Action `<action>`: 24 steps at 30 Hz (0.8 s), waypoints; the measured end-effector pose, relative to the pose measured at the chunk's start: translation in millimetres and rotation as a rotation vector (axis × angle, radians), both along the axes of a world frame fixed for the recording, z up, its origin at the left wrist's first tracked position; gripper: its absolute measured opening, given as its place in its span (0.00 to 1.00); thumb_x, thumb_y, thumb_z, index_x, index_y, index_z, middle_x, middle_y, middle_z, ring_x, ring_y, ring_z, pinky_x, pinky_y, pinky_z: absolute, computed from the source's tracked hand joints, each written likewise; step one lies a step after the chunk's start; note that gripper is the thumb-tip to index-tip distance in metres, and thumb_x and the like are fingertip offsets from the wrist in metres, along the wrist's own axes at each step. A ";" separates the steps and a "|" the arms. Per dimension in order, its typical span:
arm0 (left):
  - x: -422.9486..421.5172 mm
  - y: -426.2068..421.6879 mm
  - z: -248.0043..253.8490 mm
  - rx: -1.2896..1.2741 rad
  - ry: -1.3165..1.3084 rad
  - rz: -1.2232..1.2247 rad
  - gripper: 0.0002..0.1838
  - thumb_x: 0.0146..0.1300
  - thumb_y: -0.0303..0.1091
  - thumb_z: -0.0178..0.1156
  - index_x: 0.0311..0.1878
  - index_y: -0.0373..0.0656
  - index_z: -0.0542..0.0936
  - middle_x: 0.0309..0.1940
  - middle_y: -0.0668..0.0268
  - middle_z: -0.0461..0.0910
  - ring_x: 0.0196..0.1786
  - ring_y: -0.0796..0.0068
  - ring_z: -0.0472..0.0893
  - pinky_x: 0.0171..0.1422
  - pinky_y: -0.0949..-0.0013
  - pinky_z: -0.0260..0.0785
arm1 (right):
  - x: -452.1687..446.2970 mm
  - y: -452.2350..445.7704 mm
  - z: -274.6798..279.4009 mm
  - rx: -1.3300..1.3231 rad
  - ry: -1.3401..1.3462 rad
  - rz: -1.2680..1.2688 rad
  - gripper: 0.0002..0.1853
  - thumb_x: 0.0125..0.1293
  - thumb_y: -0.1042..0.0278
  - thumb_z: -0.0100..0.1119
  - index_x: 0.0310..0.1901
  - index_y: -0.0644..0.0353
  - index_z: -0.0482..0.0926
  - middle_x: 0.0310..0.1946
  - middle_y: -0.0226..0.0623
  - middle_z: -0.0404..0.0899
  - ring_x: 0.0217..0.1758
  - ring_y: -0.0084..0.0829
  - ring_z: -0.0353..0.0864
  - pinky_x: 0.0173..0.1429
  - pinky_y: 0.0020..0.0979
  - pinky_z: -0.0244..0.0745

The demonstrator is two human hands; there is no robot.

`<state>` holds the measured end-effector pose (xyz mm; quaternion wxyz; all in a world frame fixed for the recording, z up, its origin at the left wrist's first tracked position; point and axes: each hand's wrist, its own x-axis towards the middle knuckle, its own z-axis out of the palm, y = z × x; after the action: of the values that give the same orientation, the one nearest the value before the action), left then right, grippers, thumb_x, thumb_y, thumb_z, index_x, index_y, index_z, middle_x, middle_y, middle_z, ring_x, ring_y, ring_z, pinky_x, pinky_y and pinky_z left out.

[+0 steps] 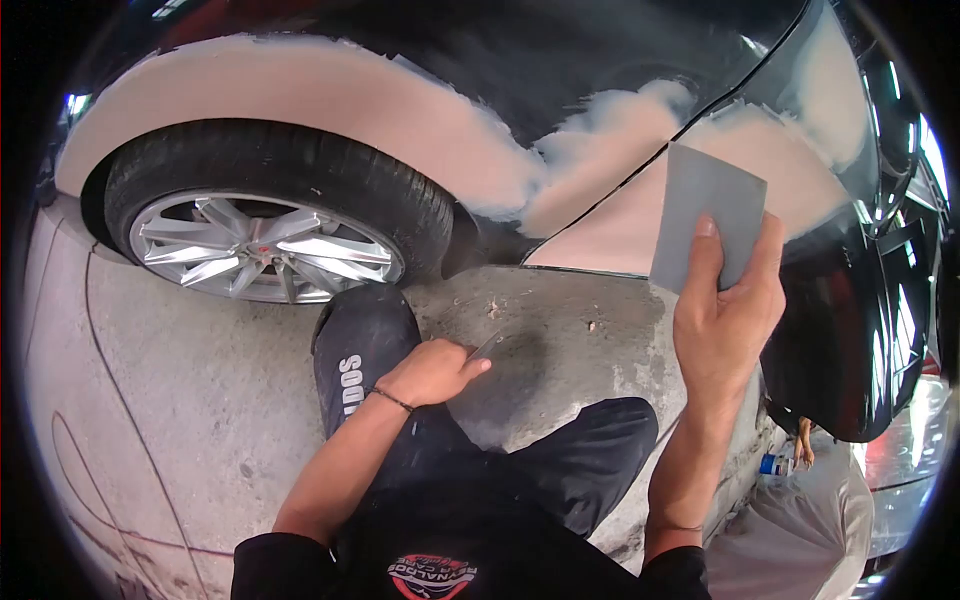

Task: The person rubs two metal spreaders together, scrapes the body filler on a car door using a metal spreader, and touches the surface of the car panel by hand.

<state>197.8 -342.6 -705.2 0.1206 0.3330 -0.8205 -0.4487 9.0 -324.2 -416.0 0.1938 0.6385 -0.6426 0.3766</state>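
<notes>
My right hand (728,310) is raised in front of the car's lower side. Its thumb and fingers grip a flat grey rectangular sheet (712,195), slightly bowed; whether it is sandpaper or a spreader I cannot tell. Behind the sheet, pinkish filler (620,150) covers part of the black car panel (470,45) and runs over the wheel arch. Near my left knee, my left hand (435,372) is closed around a thin grey blade-like piece (487,347), mostly hidden by the fingers. Neither hand visibly touches the car.
A tyre (290,160) with a silver alloy wheel (262,250) stands at left. Small pinkish bits (492,308) lie on the concrete floor (270,390). A thin cable (125,400) crosses the floor at left. Another person's hand (803,443) is near a blue-and-white container (775,465) at lower right.
</notes>
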 end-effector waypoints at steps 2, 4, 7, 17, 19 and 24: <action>4.0 -1.6 0.4 0.004 -0.006 -0.033 0.34 0.82 0.57 0.53 0.40 0.28 0.84 0.33 0.36 0.83 0.44 0.32 0.84 0.53 0.41 0.77 | 4.0 -0.4 -1.8 -0.006 -0.007 -0.040 0.10 0.80 0.72 0.61 0.56 0.69 0.77 0.38 0.45 0.87 0.40 0.26 0.82 0.48 0.30 0.79; 7.1 -1.1 -1.0 0.008 0.013 -0.041 0.34 0.82 0.58 0.53 0.39 0.28 0.84 0.32 0.36 0.83 0.43 0.32 0.84 0.52 0.41 0.77 | 5.8 0.4 -2.8 -0.005 -0.011 -0.059 0.11 0.80 0.73 0.61 0.56 0.69 0.76 0.38 0.45 0.87 0.40 0.26 0.83 0.48 0.30 0.79; 9.3 -2.8 3.4 0.028 0.018 -0.056 0.35 0.82 0.58 0.53 0.37 0.28 0.84 0.32 0.36 0.83 0.43 0.32 0.84 0.52 0.41 0.77 | 6.1 0.6 -0.2 -0.006 -0.008 -0.051 0.11 0.80 0.72 0.61 0.56 0.69 0.76 0.38 0.45 0.87 0.40 0.26 0.83 0.48 0.30 0.79; -20.7 -24.0 32.9 0.091 -0.146 -0.428 0.34 0.81 0.57 0.54 0.42 0.28 0.87 0.38 0.36 0.85 0.47 0.33 0.86 0.57 0.41 0.76 | 18.4 -4.8 18.7 0.015 -0.011 -0.106 0.13 0.80 0.70 0.61 0.59 0.67 0.77 0.39 0.47 0.87 0.39 0.28 0.84 0.47 0.32 0.79; -42.4 -28.8 2.6 0.068 -0.190 -0.424 0.32 0.81 0.56 0.54 0.45 0.29 0.88 0.42 0.36 0.86 0.51 0.35 0.86 0.61 0.43 0.76 | 19.5 -6.8 18.3 0.027 0.020 -0.133 0.13 0.80 0.70 0.61 0.60 0.67 0.77 0.39 0.48 0.87 0.39 0.29 0.85 0.47 0.32 0.80; -53.7 -32.5 -41.5 0.089 -0.429 -0.435 0.31 0.81 0.55 0.54 0.56 0.32 0.88 0.54 0.39 0.86 0.62 0.40 0.85 0.70 0.46 0.74 | 12.0 -9.9 -0.3 0.007 0.115 -0.115 0.14 0.80 0.70 0.61 0.61 0.66 0.76 0.39 0.50 0.87 0.39 0.31 0.86 0.46 0.35 0.80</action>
<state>144.1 -375.1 -746.7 -0.1691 0.2417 -0.8589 -0.4187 21.1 -334.1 -416.2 0.2495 0.6218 -0.6673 0.3253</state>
